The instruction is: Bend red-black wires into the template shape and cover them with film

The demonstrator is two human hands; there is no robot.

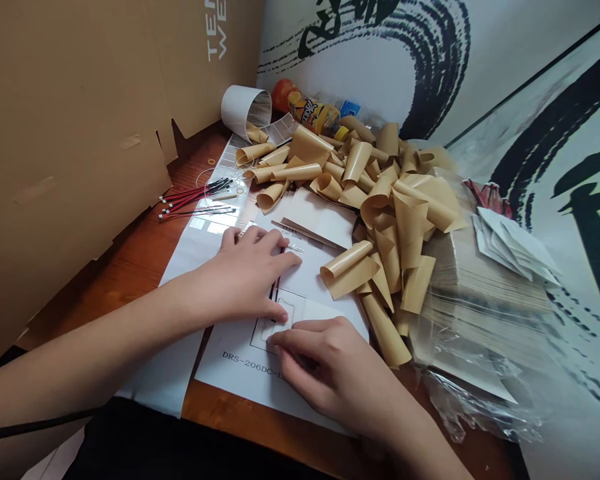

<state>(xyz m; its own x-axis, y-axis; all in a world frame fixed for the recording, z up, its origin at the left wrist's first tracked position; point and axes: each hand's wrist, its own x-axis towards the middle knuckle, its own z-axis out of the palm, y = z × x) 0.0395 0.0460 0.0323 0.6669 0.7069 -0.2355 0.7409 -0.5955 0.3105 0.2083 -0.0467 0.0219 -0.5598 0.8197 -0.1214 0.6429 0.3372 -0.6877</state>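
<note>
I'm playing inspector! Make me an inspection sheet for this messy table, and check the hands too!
Surface: wooden table, partly covered by white paper.
Job's things: printed sheet with a printed outline.
Clutter: curled tan sheets, stack in a plastic bag, label roll, orange-capped bottle.
Hands: left hand flat on the sheet, fingers spread; right hand with fingers at the outline.
Cables: red and black wires on the table; black cord beneath the left arm.
Surroundings: cardboard box on the left; brush-painted banner behind.
</note>
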